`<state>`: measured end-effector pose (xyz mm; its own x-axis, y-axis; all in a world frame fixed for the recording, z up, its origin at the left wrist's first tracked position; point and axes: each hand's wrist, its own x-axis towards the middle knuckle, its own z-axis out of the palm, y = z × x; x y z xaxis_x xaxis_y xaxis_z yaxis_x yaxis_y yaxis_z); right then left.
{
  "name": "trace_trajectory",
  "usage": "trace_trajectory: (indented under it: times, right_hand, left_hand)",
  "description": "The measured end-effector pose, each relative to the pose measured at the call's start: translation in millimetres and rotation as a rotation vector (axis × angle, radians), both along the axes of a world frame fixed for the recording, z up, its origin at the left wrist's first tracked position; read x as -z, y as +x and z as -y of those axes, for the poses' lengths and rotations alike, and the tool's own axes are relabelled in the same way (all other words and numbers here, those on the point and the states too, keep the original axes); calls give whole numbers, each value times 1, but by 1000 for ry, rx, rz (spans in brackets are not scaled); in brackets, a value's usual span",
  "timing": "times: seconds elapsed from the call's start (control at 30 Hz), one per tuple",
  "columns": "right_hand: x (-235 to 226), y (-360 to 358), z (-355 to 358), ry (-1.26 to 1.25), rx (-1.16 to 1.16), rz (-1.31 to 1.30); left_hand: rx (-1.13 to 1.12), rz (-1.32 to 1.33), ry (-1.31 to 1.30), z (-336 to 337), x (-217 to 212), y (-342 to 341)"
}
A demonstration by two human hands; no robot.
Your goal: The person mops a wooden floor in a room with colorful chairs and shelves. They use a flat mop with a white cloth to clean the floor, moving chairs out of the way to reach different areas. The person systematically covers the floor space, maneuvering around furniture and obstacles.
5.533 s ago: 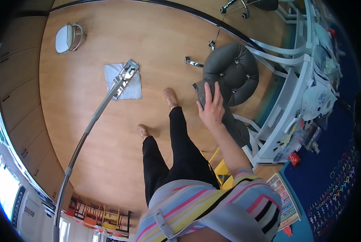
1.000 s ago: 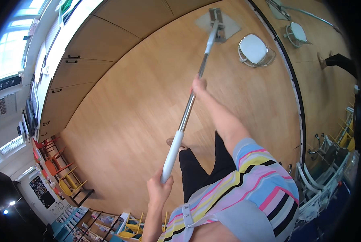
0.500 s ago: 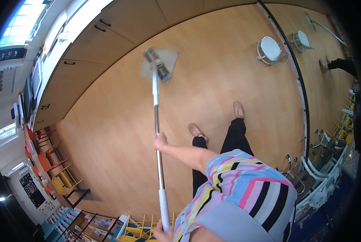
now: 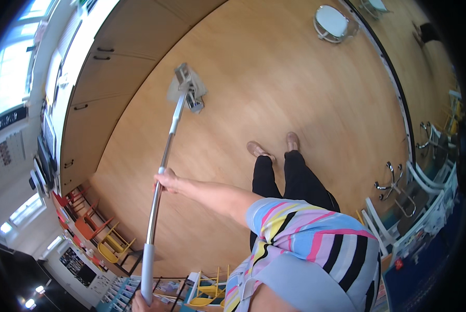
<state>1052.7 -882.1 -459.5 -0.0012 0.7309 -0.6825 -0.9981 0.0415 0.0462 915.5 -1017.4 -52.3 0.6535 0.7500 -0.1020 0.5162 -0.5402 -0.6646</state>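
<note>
Right hand clasps pole, left hand (half-cropped) seemingly grips handle; mop head beyond both.

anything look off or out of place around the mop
The grey cloth under the mop head looks askew: it sticks out on both sides instead of lining up with the head, and seems rumpled, though blur hides detail. No spill or damage stands out on the floor.

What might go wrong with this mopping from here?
The mop head is near the cabinets, so a wide swing might knock them. The cloth pokes out unevenly around the head, so it could perhaps work loose.
</note>
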Motion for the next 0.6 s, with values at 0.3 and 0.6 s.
trace_trajectory:
  times: [0.3, 0.6]
  right_hand:
    - [-24, 192, 182, 73, 632, 59]
    - [-70, 201, 377, 27, 1317, -18]
  left_hand:
    - [675, 17, -259, 6, -16, 171]
    - [1161, -179, -350, 113, -68, 313]
